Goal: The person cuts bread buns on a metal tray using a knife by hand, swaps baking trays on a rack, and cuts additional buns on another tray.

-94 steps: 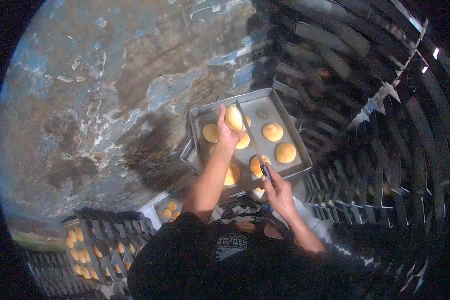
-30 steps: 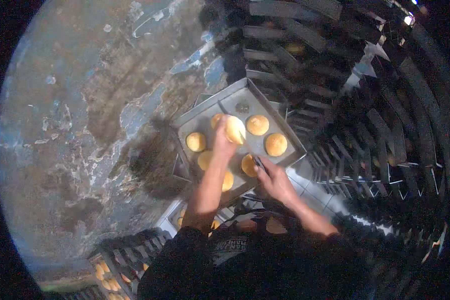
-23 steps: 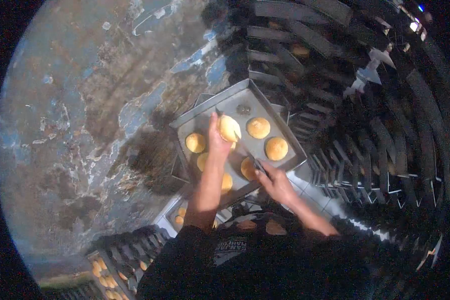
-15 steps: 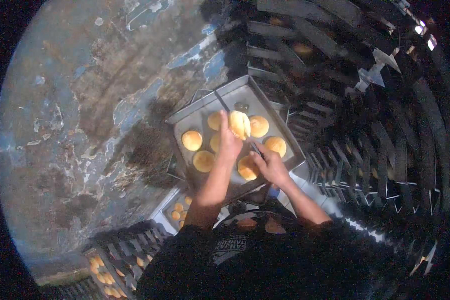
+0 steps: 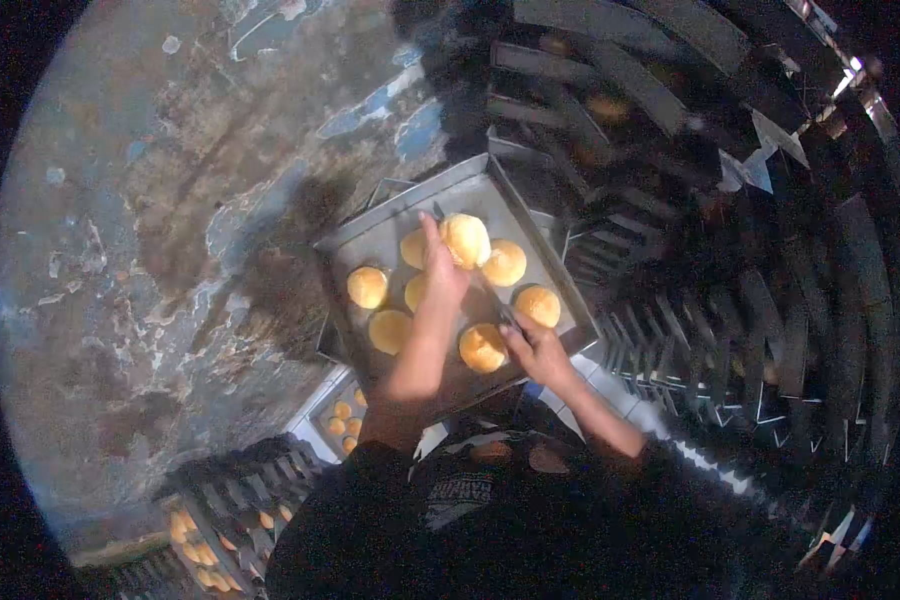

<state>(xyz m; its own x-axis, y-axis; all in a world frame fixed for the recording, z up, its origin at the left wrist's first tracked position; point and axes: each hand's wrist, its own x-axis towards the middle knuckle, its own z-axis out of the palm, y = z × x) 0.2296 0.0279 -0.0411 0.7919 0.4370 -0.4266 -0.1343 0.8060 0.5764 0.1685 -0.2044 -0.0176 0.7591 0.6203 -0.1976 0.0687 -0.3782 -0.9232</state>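
Over the metal tray (image 5: 400, 215), my left hand (image 5: 445, 275) holds up a golden round bun (image 5: 465, 241), with the thumb on its left side. My right hand (image 5: 536, 352), lower and to the right, is closed around the handle of a knife (image 5: 500, 303). The thin knife points up and left toward the held bun; part of the blade is hidden behind the bun and my left hand. Several more buns lie in the tray, among them one bun (image 5: 483, 348) beside my right hand and another (image 5: 368, 287) at the left.
A worn, peeling wall (image 5: 170, 250) fills the left side. Dark metal racks (image 5: 670, 330) stand along the right. Below left, another tray of small buns (image 5: 342, 425) sits low near white tiles, and a rack with buns (image 5: 195, 545) stands at the bottom left.
The held bun has turned: a slit faced me before, and now its smooth, rounded surface does. My right hand and the knife have shifted slightly down. The whole view has moved a little.
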